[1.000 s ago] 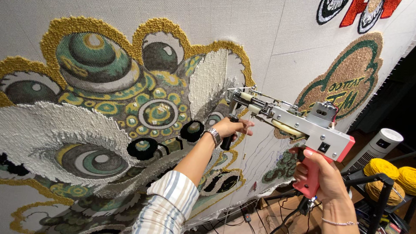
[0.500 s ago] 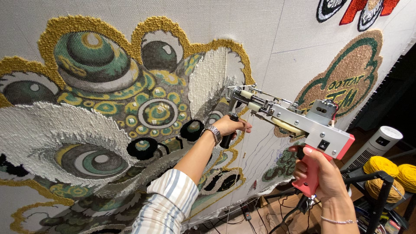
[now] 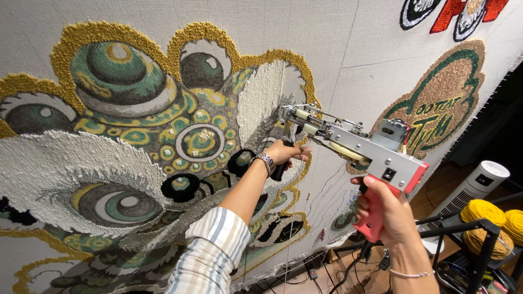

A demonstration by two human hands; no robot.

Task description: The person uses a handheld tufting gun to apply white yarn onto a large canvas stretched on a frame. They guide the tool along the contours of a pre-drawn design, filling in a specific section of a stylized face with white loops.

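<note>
Two hands hold one tufting gun (image 3: 354, 142) against a big cloth (image 3: 338, 38) that is stretched upright. The right hand (image 3: 384, 209) is closed around the pink grip at the back of the gun. The left hand (image 3: 284, 152) is closed around the black front handle, and it has a watch on the wrist and a striped sleeve (image 3: 210, 253) behind it. The hands are apart, one at each end of the tool. The tip of the gun touches the cloth, or is just in front of it, at the edge of a white patch near the middle of the design.

Most of the large picture on the cloth looks already filled: round green eyes, yellow fluffy borders, white furry areas and black spots. I judge that the work is far along, but not finished. To the right of the gun tip and below it, the cloth shows only thin drawn lines and no yarn, so this part is left to fill. A smaller green and tan patch (image 3: 444, 103) to the right seems complete.

Balls of yellow yarn (image 3: 482, 215) lie on a black rack (image 3: 485, 239) at the lower right, beside a white tower fan (image 3: 471, 188).
</note>
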